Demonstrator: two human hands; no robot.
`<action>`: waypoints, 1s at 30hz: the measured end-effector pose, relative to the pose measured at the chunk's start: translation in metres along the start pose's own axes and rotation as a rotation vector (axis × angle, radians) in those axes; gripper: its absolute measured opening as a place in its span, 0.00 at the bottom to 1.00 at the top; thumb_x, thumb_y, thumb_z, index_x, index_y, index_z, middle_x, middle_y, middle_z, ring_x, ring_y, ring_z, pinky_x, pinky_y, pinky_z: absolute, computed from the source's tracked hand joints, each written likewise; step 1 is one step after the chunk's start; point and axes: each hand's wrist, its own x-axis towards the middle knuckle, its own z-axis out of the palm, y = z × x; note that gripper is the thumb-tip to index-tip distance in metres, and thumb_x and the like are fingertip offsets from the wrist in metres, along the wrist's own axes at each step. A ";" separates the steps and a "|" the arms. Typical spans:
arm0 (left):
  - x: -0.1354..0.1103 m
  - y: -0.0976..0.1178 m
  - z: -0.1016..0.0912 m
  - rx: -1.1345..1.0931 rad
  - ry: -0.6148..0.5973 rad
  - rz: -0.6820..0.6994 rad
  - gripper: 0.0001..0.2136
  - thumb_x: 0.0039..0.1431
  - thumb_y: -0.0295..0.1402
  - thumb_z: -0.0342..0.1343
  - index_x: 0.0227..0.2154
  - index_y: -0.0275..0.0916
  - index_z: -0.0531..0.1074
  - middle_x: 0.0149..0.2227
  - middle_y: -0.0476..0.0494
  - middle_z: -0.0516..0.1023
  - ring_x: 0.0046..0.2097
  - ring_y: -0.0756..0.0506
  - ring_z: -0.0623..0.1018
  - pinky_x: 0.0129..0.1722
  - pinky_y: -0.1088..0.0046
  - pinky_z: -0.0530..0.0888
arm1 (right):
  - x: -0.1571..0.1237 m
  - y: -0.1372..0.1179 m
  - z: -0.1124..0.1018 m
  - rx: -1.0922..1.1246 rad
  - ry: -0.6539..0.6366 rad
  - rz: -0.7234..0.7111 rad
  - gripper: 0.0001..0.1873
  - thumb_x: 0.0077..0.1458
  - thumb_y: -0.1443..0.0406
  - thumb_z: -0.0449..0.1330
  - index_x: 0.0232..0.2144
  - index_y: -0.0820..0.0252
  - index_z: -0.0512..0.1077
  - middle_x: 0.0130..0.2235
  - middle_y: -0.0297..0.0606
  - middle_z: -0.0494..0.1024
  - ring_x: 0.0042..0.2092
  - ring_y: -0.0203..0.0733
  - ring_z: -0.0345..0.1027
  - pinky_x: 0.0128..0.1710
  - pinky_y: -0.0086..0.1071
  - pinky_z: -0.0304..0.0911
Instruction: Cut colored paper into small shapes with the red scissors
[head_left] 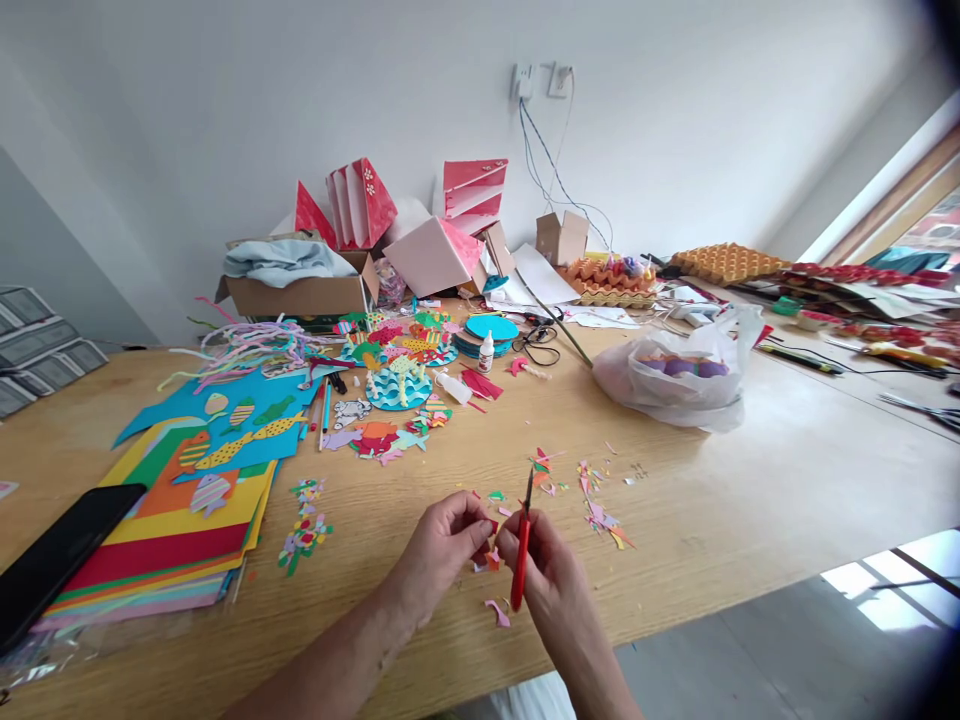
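My right hand [551,585] is closed round small red-handled scissors [520,560], whose dark blades point up and away from me. My left hand [444,545] pinches a tiny red scrap of paper [491,527] right beside the scissors. Both hands hover just above the wooden table [750,500] near its front edge. Small coloured paper offcuts [600,510] lie scattered around and beyond the hands.
A stack of coloured paper sheets [172,520] with cut-out fish lies at left, a black phone [56,555] beside it. Paper craft pieces [397,385], glue bottles [486,352], a cardboard box [300,290] and folded red paper sit further back. A white plastic bag [682,375] lies at right.
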 end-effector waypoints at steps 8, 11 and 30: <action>-0.006 0.009 -0.003 -0.170 0.012 0.034 0.08 0.47 0.34 0.56 0.24 0.35 0.65 0.25 0.48 0.70 0.29 0.50 0.71 0.32 0.73 0.69 | -0.018 0.016 -0.001 -0.254 -0.144 0.025 0.14 0.52 0.56 0.48 0.22 0.59 0.58 0.20 0.27 0.58 0.22 0.32 0.54 0.21 0.25 0.53; -0.005 0.007 -0.003 -0.181 -0.004 0.033 0.08 0.47 0.34 0.56 0.23 0.35 0.65 0.25 0.48 0.70 0.29 0.50 0.71 0.32 0.73 0.69 | -0.018 0.016 0.001 -0.290 -0.164 0.031 0.14 0.51 0.56 0.48 0.21 0.59 0.59 0.19 0.27 0.58 0.21 0.32 0.54 0.20 0.25 0.53; -0.006 0.003 -0.003 -0.130 -0.059 0.001 0.08 0.47 0.34 0.56 0.23 0.35 0.66 0.25 0.46 0.74 0.28 0.50 0.72 0.33 0.72 0.69 | -0.015 0.020 -0.001 -0.317 -0.162 0.020 0.17 0.48 0.53 0.52 0.20 0.61 0.63 0.17 0.28 0.60 0.20 0.32 0.54 0.19 0.24 0.53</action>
